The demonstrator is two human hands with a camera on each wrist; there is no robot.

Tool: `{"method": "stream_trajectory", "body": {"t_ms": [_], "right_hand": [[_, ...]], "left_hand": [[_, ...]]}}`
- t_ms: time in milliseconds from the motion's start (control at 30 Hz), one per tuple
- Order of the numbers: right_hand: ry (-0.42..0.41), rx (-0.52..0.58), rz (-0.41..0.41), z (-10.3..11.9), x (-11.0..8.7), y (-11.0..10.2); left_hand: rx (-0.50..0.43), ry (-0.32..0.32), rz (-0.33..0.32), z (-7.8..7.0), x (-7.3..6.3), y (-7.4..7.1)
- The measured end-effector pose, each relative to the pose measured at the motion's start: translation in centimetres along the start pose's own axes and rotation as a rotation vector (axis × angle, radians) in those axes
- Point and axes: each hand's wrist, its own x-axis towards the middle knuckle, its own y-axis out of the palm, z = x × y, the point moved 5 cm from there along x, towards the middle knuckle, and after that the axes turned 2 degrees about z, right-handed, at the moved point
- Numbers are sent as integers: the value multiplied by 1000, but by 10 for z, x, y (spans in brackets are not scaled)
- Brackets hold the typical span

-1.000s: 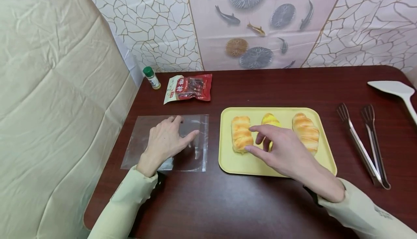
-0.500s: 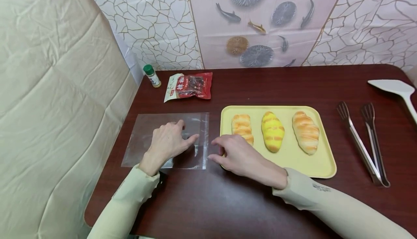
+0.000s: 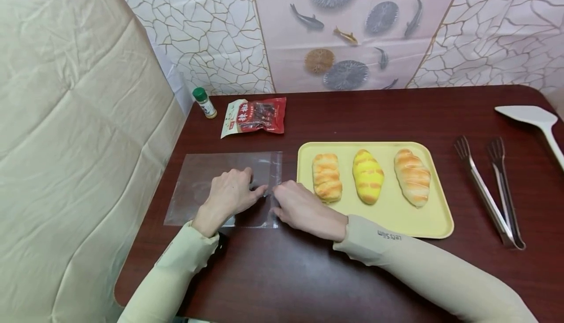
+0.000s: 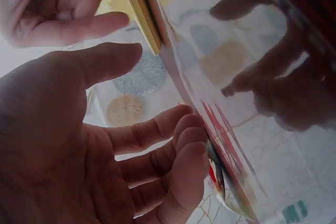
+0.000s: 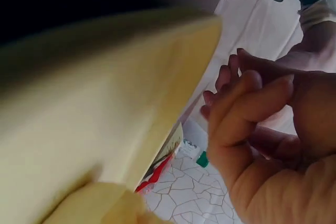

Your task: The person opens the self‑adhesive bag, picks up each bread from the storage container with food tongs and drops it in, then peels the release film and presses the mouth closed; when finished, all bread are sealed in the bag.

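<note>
Clear plastic bag (image 3: pixel 202 173) flat on the tabletop (image 3: pixel 286 274), its long axis running left to right, with a narrow strip edge (image 3: pixel 275 169) at the right end. The left hand (image 3: pixel 231 193) lies over the bag, thumb spread away from loosely bent fingers, nothing gripped; its fingertips appear to meet the film. The key relation is at the strip edge: the right hand (image 3: pixel 304 210) comes to it from the right and is the nearer of the two, thumb and forefinger a little apart with nothing visible between them. Whether it touches the film cannot be told. Just right of the bag, a yellow tray (image 3: pixel 392 218) carries three breads side by side: a square-ended roll (image 3: pixel 327 177), a yellow loaf (image 3: pixel 368 176) and a pale loaf (image 3: pixel 412 177). Farther right: metal tongs (image 3: pixel 489 200), white spatula (image 3: pixel 530 116). Behind the bag: red packet (image 3: pixel 262 116), green-capped bottle (image 3: pixel 204 103).
</note>
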Motion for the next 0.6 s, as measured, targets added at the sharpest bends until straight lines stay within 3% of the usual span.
{"method": "stream_trajectory", "body": {"t_ms": [200, 600], "right_hand": [[-30, -11, 51, -17, 12, 35], [-34, -104, 19, -13, 7, 40]], "left_hand": [[7, -19, 73, -5, 3, 4], [47, -82, 159, -11, 7, 11]]}}
